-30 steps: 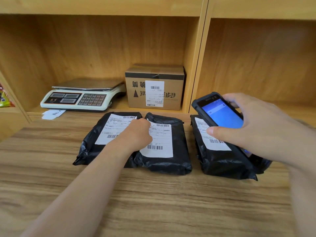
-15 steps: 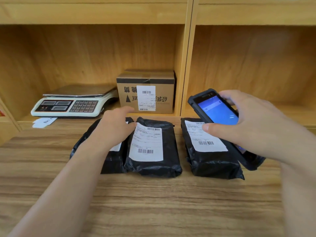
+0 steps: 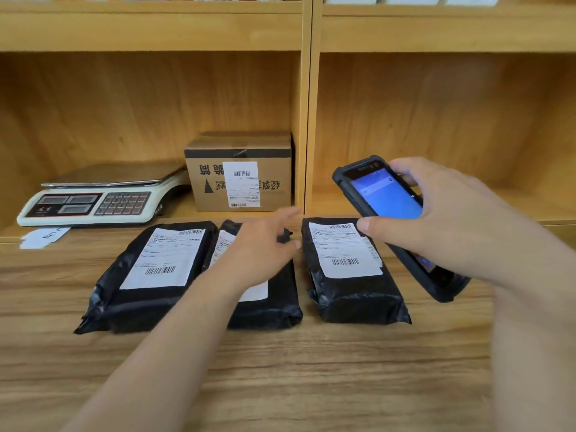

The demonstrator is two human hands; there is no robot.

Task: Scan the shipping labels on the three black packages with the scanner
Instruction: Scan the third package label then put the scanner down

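Three black packages with white shipping labels lie side by side on the wooden table. The left package shows its whole label. My left hand hovers over the middle package, fingers spread, covering most of its label. The right package has its label fully visible. My right hand grips a black handheld scanner with a lit blue screen, tilted above the right package's far right side.
A white weighing scale and a labelled cardboard box stand in the left shelf bay behind the packages. A paper slip lies below the scale. A wooden divider separates the right shelf bay.
My left hand moved from the left package across to the middle one, opening its fingers. The left package's label is uncovered. The scanner stays over the right package.
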